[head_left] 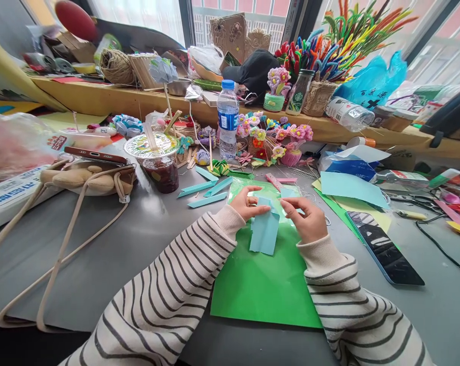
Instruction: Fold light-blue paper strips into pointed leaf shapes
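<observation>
Here's the left hand (249,204), thumb and fingers clamped on creased blue paper (264,236) above the green sheet (260,292); right hand (307,218) just beside, grip on paper unclear. Looks like folding; next move calls for steady edges.

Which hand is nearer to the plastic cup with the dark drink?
Left. The left hand, holding light-blue paper, is to the right of the cup; the right hand is farther right, by the paper's right edge.

Starbucks lettering on the glass bottle (299,91), Chinese characters and a cross on the blue plastic bag (380,79)
</observation>
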### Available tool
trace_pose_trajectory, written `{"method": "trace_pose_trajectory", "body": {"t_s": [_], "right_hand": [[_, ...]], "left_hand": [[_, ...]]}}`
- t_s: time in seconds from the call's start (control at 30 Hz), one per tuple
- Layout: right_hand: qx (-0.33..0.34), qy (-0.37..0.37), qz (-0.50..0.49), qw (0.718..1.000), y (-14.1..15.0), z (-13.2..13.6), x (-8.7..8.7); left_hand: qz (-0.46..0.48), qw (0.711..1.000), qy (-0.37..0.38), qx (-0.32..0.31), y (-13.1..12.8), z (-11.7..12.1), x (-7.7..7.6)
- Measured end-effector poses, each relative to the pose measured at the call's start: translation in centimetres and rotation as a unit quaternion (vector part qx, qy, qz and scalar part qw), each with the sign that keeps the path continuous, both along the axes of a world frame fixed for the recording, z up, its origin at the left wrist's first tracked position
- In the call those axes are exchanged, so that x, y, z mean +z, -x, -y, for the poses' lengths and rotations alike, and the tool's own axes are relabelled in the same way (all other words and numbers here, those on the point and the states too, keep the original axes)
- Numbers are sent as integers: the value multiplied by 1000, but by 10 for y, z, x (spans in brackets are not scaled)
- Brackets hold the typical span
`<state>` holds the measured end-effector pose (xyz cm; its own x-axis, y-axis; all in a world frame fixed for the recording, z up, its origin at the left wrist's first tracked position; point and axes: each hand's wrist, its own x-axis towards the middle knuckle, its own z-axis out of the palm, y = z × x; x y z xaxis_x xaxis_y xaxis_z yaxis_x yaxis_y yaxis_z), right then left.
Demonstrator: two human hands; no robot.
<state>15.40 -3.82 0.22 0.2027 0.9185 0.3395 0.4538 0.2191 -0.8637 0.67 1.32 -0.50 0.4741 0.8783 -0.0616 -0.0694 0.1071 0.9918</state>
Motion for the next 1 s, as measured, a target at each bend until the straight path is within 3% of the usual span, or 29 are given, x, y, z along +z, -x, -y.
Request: {"method": "trace_pose_trajectory", "body": {"t_s": [0.1, 0.17, 0.4, 1.0], "right_hand": [[48, 134, -104, 984, -1, -3, 0], [58, 171, -139, 974, 0, -4, 0], [22, 198, -224, 954, 1, -2, -1], [23, 169, -145, 975, 1, -2, -1]], "left_hand": [[-14, 999, -11, -33, 0, 1, -1], [-20, 999, -11, -43, 0, 1, -1], [-36, 998, -13, -48, 0, 3, 0], [-57, 997, -19, -47, 1, 4, 2]]}}
